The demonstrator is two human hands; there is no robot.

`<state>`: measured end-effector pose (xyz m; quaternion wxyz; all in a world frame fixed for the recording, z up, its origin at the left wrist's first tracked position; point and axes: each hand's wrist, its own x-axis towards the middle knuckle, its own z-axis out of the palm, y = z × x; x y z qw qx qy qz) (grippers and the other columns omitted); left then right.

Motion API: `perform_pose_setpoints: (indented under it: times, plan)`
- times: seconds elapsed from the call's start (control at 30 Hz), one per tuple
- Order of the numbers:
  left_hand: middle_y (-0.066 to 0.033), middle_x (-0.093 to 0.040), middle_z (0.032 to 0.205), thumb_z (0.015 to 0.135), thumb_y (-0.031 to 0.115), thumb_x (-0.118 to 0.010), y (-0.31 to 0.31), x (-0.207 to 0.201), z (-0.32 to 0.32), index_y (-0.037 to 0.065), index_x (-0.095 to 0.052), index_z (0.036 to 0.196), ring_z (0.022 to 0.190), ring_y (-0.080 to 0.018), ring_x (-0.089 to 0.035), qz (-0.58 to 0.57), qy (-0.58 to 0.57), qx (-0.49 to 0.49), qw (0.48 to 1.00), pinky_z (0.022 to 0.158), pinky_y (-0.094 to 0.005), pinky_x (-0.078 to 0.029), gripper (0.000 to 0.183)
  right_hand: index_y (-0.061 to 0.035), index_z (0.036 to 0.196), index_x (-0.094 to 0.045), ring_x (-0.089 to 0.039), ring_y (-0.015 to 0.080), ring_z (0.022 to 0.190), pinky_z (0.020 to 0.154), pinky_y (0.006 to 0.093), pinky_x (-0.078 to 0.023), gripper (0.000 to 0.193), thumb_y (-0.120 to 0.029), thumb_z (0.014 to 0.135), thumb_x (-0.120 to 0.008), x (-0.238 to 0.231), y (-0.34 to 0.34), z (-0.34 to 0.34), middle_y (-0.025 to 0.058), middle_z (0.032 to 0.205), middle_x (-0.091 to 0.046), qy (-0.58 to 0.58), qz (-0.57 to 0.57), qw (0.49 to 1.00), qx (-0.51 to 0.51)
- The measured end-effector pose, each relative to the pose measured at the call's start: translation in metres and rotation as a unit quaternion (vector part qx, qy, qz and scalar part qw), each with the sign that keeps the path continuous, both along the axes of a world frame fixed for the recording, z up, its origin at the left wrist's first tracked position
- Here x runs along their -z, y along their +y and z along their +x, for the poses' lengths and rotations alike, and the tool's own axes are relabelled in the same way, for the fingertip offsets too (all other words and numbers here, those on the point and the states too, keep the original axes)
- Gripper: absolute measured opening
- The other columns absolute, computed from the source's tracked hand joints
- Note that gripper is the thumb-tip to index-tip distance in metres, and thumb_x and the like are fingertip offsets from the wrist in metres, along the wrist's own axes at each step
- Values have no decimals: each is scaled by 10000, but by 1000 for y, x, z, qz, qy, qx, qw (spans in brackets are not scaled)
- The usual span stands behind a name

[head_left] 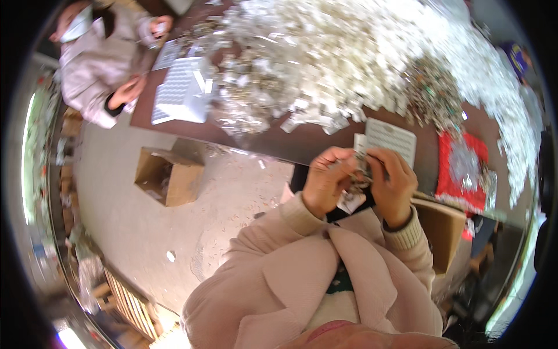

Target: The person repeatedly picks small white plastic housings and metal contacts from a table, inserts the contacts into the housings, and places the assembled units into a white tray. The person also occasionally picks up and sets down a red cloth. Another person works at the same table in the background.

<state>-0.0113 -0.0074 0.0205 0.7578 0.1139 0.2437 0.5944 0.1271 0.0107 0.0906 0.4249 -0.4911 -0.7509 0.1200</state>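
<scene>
So, left hand (329, 179) and right hand (394, 183) pinch small parts (360, 172), probably for fingertip control; tray (395, 139) at their one o'clock, presumably for reach.

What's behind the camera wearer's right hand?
Behind the right hand, a pale tray patterned in rows sits on the dark table. The hand hides its near left part from view.

Beyond the right hand (392, 183) lies a smooth plastic tray (397, 138); rightward, a glossy red bag (445, 174); left of the left hand (326, 179), a matt cardboard box (186, 185).
</scene>
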Motion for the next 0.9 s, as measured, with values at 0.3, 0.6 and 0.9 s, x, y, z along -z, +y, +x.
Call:
perform_pose_setpoints:
  times: [0.3,0.6,0.9]
  plan:
    - [-10,-644,821,945,75,-669,-2,-13,-2,73,-655,1026,539,-49,-527,-26,14,22,999,450,-184,-337,82,-43,926,-694,-662,323,761,670,372,-517,107,11,839,-661,-14,0,0,132,850,-679,1,-63,996,-69]
    - [-37,-696,925,947,82,-663,-11,-5,-11,64,-668,1038,643,-60,-611,31,-8,8,999,458,-155,-376,93,-40,1000,-731,-662,284,797,723,355,-520,200,-39,800,-735,-2,-18,6,126,968,-689,108,-39,987,-116]
    - [-74,-705,928,922,83,-680,-13,-24,-6,48,-650,1054,687,-97,-619,-30,6,35,999,554,-169,-444,140,12,1093,-698,-641,136,825,730,255,-508,198,-78,919,-670,-1,-12,9,97,978,-697,245,-148,956,-63]
